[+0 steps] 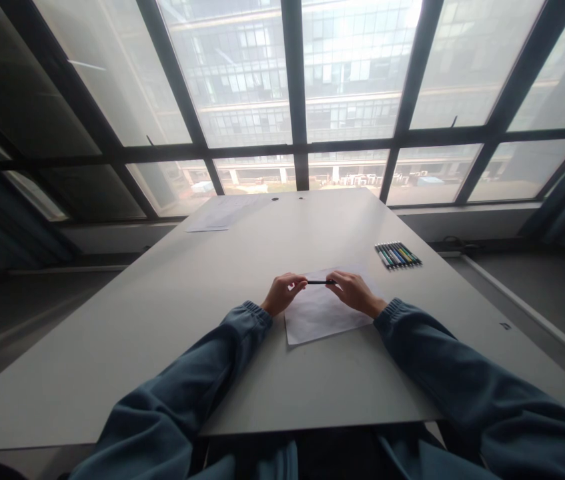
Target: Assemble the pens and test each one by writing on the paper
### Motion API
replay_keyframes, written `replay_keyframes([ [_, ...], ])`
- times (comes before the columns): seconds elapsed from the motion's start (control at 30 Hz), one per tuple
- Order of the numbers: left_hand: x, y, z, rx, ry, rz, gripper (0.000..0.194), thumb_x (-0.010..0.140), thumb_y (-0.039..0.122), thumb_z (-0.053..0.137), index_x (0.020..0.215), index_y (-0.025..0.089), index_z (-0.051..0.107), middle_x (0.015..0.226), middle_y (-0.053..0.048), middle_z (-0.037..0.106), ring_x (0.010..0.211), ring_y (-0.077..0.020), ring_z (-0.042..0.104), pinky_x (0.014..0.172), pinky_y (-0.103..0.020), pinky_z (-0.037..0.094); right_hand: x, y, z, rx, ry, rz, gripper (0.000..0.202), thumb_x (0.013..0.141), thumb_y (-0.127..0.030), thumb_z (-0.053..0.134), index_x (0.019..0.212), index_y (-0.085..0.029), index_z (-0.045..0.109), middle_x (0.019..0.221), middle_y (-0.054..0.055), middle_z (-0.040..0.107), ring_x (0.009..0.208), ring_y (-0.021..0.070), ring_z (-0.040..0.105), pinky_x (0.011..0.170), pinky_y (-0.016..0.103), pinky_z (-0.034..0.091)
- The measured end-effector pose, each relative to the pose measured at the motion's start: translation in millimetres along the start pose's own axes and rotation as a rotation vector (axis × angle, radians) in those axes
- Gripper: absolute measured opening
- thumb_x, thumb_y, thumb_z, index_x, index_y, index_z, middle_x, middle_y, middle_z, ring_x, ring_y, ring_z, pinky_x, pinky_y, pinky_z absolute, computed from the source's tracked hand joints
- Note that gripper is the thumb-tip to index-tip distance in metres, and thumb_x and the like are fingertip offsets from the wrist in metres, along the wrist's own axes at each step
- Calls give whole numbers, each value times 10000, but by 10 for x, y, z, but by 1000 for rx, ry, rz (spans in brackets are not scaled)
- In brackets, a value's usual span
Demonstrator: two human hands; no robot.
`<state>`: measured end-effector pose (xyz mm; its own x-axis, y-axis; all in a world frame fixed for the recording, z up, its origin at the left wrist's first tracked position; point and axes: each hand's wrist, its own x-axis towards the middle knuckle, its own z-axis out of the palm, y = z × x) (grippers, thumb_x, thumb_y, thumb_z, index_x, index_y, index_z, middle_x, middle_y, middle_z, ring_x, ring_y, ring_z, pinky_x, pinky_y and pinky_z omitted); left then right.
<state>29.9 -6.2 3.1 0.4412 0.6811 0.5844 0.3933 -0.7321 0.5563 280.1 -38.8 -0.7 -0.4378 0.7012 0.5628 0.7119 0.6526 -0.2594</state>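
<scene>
Your white table [162, 320] extends on every side of the paper [327, 313]. Your left hand [281, 293] is at the paper's left edge, your right hand [355, 291] over its right part, fingers pinched. A row of pens [397, 255] lies right of the paper, farther off. Over the paper's far part, you grip a black pen [317, 283] by both ends.

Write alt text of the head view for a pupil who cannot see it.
A person's left hand and right hand hold a dark pen over white paper on a white table. A row of pens lies to the right, with tall windows beyond.
</scene>
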Motion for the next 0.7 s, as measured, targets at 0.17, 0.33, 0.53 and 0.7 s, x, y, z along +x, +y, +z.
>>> replay_keyframes([
  [0.17, -8, -42, 17, -39, 23, 6, 181, 898, 317, 652, 947, 174, 751, 794, -48, 726, 695, -135, 621, 636, -247, 501, -2, -8, 4, -3, 11, -14, 94, 966, -271, 560, 987, -216, 634, 874, 38, 678, 744, 158, 611, 665, 245, 384],
  [0.33, -12, -68, 26, -46, 28, 25, 168, 885, 308, 671, 962, 183, 755, 830, -52, 727, 699, -134, 618, 650, -254, 505, 2, -16, -3, -7, 13, -25, 128, 975, -295, 552, 988, -222, 656, 855, 40, 672, 740, 157, 611, 659, 244, 387],
  [0.53, -18, -103, 34, -65, 27, 19, 167, 868, 305, 694, 970, 191, 761, 818, -51, 721, 691, -133, 615, 649, -257, 514, 2, -12, 1, 4, 6, -20, 151, 986, -304, 529, 1004, -230, 660, 869, 46, 680, 749, 164, 626, 664, 250, 410],
  [0.7, -18, -91, 29, -77, 26, 23, 167, 858, 302, 706, 973, 196, 765, 805, -49, 720, 679, -130, 614, 642, -255, 516, -17, 32, 69, 137, 53, 0, 205, 936, -317, 610, 1113, -214, 595, 949, 66, 690, 787, 182, 640, 699, 271, 457],
])
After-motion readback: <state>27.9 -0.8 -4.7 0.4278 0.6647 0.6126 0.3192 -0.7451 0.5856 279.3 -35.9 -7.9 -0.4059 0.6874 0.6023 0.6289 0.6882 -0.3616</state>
